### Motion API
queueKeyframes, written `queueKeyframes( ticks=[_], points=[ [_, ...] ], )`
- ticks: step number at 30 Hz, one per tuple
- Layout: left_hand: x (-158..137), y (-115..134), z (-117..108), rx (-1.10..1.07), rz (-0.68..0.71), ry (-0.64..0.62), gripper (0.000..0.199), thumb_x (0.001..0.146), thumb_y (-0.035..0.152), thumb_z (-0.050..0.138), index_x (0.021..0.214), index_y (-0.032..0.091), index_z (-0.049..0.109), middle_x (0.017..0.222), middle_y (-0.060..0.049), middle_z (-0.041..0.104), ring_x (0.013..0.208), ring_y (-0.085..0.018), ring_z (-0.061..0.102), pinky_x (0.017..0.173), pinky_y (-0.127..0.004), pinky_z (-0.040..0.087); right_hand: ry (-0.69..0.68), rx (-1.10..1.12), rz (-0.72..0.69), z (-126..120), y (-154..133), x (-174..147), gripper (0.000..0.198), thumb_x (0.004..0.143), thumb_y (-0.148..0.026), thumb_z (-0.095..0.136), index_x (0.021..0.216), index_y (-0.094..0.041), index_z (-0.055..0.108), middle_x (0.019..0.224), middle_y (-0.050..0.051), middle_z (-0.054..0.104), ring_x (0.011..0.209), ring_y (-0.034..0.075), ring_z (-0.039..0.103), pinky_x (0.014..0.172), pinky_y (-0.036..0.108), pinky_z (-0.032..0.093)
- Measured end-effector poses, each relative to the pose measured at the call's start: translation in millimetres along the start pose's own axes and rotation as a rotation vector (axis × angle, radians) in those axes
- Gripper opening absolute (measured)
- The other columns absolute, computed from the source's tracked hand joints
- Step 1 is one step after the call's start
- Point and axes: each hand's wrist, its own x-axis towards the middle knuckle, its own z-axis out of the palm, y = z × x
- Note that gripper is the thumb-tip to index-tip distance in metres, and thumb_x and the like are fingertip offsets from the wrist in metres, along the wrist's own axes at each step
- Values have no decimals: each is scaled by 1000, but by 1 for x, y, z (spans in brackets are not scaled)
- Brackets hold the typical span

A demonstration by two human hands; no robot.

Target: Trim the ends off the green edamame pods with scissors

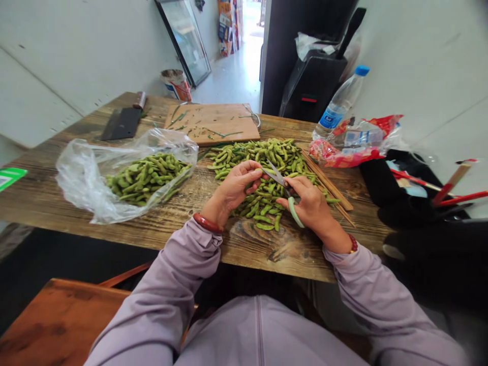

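Observation:
My left hand (pixel 241 184) is closed in a pinch on a green edamame pod, whose end lies by the scissor blades. In my right hand (pixel 310 203) is a pair of scissors (pixel 296 212) with pale green handles, its blades parted and pointing left towards the pod. Both hands are over a loose heap of edamame pods (pixel 263 152) on the wooden table (pixel 183 213). To the left, a clear plastic bag (pixel 82 175) lies open with more edamame pods (pixel 148 175) in it.
A cutting board (pixel 217 122) with green scraps lies at the back, a cleaver (pixel 124 122) left of it. Chopsticks (pixel 331 185) lie right of the heap. Further right are a water bottle (pixel 339 107), a red plastic wrapper (pixel 346 155) and a black box (pixel 404 188).

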Motion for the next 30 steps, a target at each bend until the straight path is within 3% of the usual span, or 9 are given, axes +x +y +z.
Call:
queueKeyframes(
  ticks=[4,8,12,17,19,21,26,30],
  points=[
    [1,-2,-1,13,8,7,36,65,28,87,85,14,60,66,2,61,49,-4,45,42,-15,24,13,15,-13,0,-1,0,48,87,-33,73,132,-19,61,114,14,67,96,28,68,82,42,59],
    [4,1,-5,-61,58,132,32,67,27,85,79,15,58,60,7,48,49,-3,40,42,-16,24,47,21,31,-1,0,1,45,88,-34,72,130,-20,62,113,13,68,86,25,67,81,42,59],
    [6,9,-10,-160,65,212,30,78,33,77,76,17,52,66,5,53,53,-5,47,43,-17,29,72,28,52,-2,2,1,44,88,-35,72,129,-22,62,116,13,68,91,26,67,86,44,58],
    [6,11,-11,-125,-15,193,26,81,34,71,78,18,51,72,3,58,55,-7,52,47,-19,36,53,7,56,-1,2,1,43,88,-38,71,128,-23,63,112,12,68,88,26,67,82,43,58],
    [7,5,-11,40,0,175,22,80,32,70,78,18,52,66,4,53,50,-7,45,46,-20,31,46,5,58,0,3,0,45,88,-38,71,129,-23,62,112,12,68,91,27,68,81,43,59],
    [9,-3,-12,337,73,157,16,79,28,69,75,18,57,61,5,48,51,-8,42,49,-22,31,38,4,46,0,4,0,46,88,-39,71,130,-22,62,113,13,68,95,28,68,82,43,59],
    [11,-18,-13,1214,292,140,7,79,19,69,72,17,70,76,-5,61,78,-19,56,75,-31,42,31,5,27,1,6,-1,47,89,-39,71,131,-21,62,112,13,67,90,26,67,81,43,58],
    [9,-17,-12,1439,228,87,14,83,29,69,76,17,74,80,-7,61,81,-23,57,75,-33,42,30,6,22,1,5,-1,46,89,-40,70,131,-22,62,112,12,67,86,25,67,80,43,59]
  ],
)
